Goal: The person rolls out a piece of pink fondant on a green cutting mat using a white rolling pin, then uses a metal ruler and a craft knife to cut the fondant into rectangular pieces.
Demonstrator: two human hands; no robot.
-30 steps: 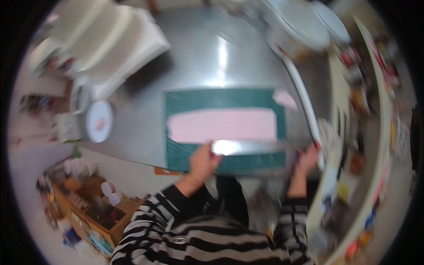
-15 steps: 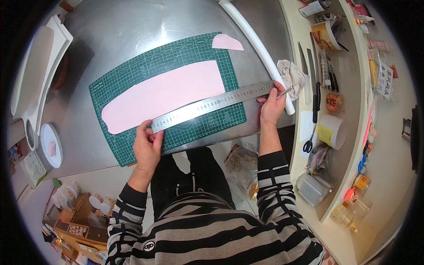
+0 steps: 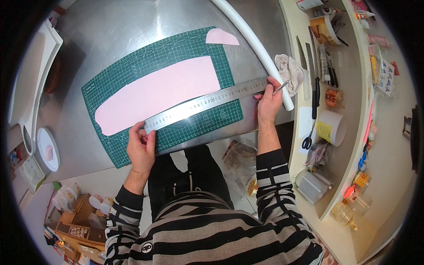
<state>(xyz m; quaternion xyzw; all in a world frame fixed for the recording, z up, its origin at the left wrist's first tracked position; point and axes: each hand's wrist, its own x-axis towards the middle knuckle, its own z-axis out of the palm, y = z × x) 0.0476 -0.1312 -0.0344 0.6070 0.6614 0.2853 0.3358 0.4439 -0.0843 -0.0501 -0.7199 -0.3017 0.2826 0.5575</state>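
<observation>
My left hand (image 3: 141, 148) lies at the near-left end of the long steel ruler (image 3: 207, 102), fingers curled over its end and thumb laid along the lower edge, pinching the ruler there and pressing it flat on the green cutting mat (image 3: 132, 145); my left forearm comes up from the lower edge in a black-and-white striped sleeve, wrist bent slightly inward; my right hand (image 3: 269, 104) grips the ruler's far-right end, which hangs just past the mat over the bare steel table (image 3: 123, 26), fingers closed over the ruler and a slim silver craft knife (image 3: 281, 87) held between them, its tip pointing up and right; whether the thumb sits under the ruler I cannot tell; my right forearm runs almost straight up from the lower edge. The ruler lies slanted, low at my left and higher at my right, along the lower edge of the large pink sheet (image 3: 159, 92), touching or just overlapping it. Counting: one ruler, one mat, two pink pieces, the large sheet on the mat and one small pink offcut (image 3: 221, 37) at the mat's far-right corner; one long white tube (image 3: 254, 42) crossing the table beyond my right hand, its end just beside my knuckles; one crumpled cloth (image 3: 290, 70) just past the tube; one pair of scissors (image 3: 308, 137) on the side counter; one white roll (image 3: 332, 127) near them.
</observation>
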